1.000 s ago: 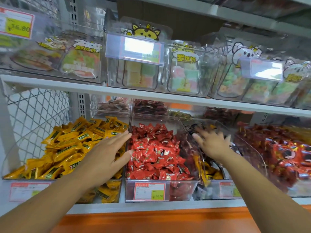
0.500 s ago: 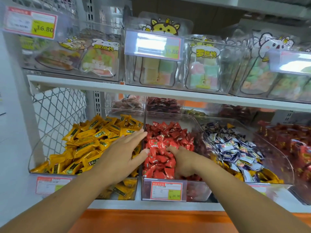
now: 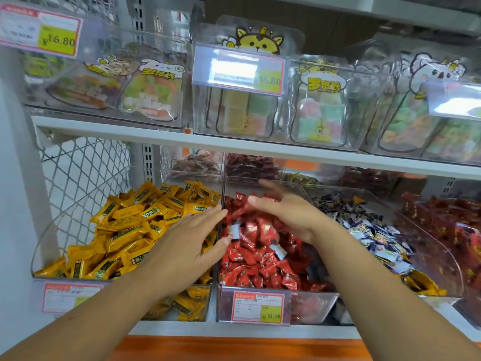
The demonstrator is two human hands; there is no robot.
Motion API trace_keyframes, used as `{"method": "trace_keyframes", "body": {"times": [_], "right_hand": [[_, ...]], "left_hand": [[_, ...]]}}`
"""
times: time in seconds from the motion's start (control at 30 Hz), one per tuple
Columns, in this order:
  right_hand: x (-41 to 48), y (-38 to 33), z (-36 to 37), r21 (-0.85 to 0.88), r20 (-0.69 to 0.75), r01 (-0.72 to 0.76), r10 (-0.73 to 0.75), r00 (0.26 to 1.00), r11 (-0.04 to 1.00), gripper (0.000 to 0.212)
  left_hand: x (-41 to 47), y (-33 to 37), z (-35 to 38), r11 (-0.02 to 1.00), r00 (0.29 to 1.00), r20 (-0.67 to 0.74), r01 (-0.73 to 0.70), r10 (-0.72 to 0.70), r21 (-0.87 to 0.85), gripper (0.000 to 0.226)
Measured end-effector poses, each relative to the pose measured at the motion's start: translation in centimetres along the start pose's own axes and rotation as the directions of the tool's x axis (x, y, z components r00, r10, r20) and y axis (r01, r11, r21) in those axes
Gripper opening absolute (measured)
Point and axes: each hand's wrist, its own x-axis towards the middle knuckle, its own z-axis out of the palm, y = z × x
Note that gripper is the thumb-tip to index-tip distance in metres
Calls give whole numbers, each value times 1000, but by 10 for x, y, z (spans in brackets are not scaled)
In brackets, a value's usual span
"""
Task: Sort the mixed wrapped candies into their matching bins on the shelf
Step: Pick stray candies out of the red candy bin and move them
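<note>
A shop shelf (image 3: 234,145) stacked with clear plastic bins, seen from the head camera. On the lower tier, yellow candies (image 3: 135,225) fill the left bin, red candies (image 3: 260,264) the middle bin (image 3: 315,303), and blue-and-white candies (image 3: 369,230) the one to its right. The left hand (image 3: 187,246) lies flat, fingers straight, across the divider between yellow and red. The right hand (image 3: 289,212) hovers over the red pile, fingers spread, gripping nothing; wrappers under its palm are blurred.

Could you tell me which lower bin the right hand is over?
The bin of red candies, under the right hand, between the yellow bin and the blue-and-white bin.
</note>
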Motion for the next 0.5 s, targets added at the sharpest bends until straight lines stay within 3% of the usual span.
{"method": "trace_keyframes", "body": {"times": [0.03,0.13,0.2,0.3,0.37,0.5], "right_hand": [[-2,-2,-3,-83,29,4,-2,1000,997,76],[-12,-7,-22,-377,-8,7,-11,1000,926,30],[-19,-2,-29,-602,54,-12,55,997,798,20],[-26,17,-17,-850,147,31,180,973,526,42],[-22,34,-8,-854,130,47,125,984,518,57],[-19,41,-6,-815,92,67,14,996,576,56]], "left_hand": [[0,0,0,1000,1000,4,-2,2,-1,76],[1,-1,0,1000,1000,2,-10,10,-3,79],[1,-1,1,1000,1000,3,-8,8,-4,79],[0,-1,1,1000,1000,0,-10,10,-6,81],[-1,0,1,1000,1000,-1,-4,4,-12,81],[-1,3,0,1000,1000,4,15,-15,-11,79]]}}
